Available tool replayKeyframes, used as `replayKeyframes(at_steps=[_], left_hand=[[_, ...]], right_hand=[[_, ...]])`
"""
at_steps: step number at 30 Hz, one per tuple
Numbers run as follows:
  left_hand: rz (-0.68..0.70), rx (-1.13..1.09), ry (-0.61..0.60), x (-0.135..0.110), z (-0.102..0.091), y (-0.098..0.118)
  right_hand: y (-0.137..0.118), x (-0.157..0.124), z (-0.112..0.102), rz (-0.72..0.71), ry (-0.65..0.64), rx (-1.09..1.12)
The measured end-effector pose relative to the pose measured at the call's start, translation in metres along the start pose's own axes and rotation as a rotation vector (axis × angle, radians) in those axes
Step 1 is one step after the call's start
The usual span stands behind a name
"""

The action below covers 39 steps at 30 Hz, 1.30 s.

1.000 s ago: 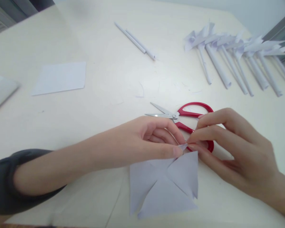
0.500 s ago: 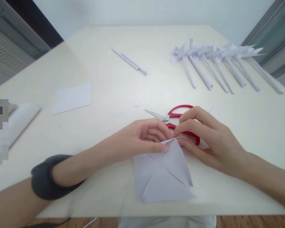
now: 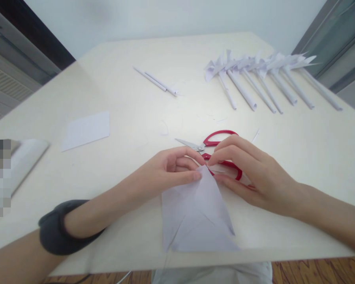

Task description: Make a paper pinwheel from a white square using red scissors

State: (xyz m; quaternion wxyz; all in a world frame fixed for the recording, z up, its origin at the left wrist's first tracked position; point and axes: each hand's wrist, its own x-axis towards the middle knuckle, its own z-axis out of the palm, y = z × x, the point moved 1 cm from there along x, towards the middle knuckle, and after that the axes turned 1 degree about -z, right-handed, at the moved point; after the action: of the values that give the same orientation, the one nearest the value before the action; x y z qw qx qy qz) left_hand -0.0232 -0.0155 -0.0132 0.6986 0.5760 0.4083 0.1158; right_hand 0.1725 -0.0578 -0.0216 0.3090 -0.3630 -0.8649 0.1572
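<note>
A square sheet of white paper (image 3: 203,232) with diagonal cuts lies near the table's front edge, its far corner raised. My left hand (image 3: 177,167), a dark band on its wrist, is closed on that corner, thumb on top and fingers behind. Right beside the corner, my right hand (image 3: 248,173) has its fingers bent, and a gap shows between thumb and forefinger. Its forefinger tip is close to the paper's point; whether it touches I cannot tell. Red-handled scissors (image 3: 199,148) lie open just beyond, partly hidden by my right hand.
Several paper pinwheels (image 3: 263,86) on rolled-paper sticks lie in a row at the back right. Two thin paper rolls (image 3: 156,82) lie at the back middle. A blank white sheet (image 3: 87,130) is on the left, and thin paper scraps (image 3: 164,128) lie beyond the scissors.
The view has shifted slightly. The paper's raised corner looks flatter and the cuts near the middle are more covered. My right fingertips have come a little apart from the point.
</note>
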Motion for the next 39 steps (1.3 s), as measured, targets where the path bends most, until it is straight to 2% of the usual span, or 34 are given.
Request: replayKeyframes(at_steps=[5, 9, 13, 18, 24, 27, 30, 32, 35, 39], left_hand=[[0.016, -0.105, 0.127, -0.004, -0.003, -0.004], [0.074, -0.159, 0.273, -0.003, -0.006, -0.011], [0.127, -0.162, 0.407, -0.001, -0.006, -0.013], [0.188, -0.106, 0.452, -0.001, -0.005, -0.013], [0.33, 0.098, 0.49, 0.0, -0.008, -0.014], [0.469, 0.267, 0.582, -0.005, -0.007, -0.009], [0.624, 0.535, 0.687, -0.014, -0.002, -0.001], [0.702, 0.764, 0.671, -0.019, 0.003, 0.002], [0.734, 1.05, 0.539, -0.021, 0.008, 0.002], [0.686, 1.192, 0.404, -0.017, 0.01, -0.005]], right_hand=[[-0.005, -0.002, -0.004, 0.037, -0.016, 0.029], [-0.009, -0.001, -0.011, 0.155, -0.055, 0.042], [-0.009, 0.001, -0.016, 0.262, -0.031, 0.106], [-0.007, 0.004, -0.015, 0.373, -0.099, 0.161], [-0.003, 0.004, -0.01, 0.411, -0.094, 0.149], [-0.002, 0.004, -0.009, 0.388, -0.11, 0.107], [-0.004, 0.005, -0.009, 0.362, -0.141, 0.075], [-0.006, 0.006, -0.008, 0.341, -0.152, 0.068], [-0.009, 0.007, -0.007, 0.297, -0.153, 0.062], [-0.01, 0.008, -0.005, 0.263, -0.15, 0.057]])
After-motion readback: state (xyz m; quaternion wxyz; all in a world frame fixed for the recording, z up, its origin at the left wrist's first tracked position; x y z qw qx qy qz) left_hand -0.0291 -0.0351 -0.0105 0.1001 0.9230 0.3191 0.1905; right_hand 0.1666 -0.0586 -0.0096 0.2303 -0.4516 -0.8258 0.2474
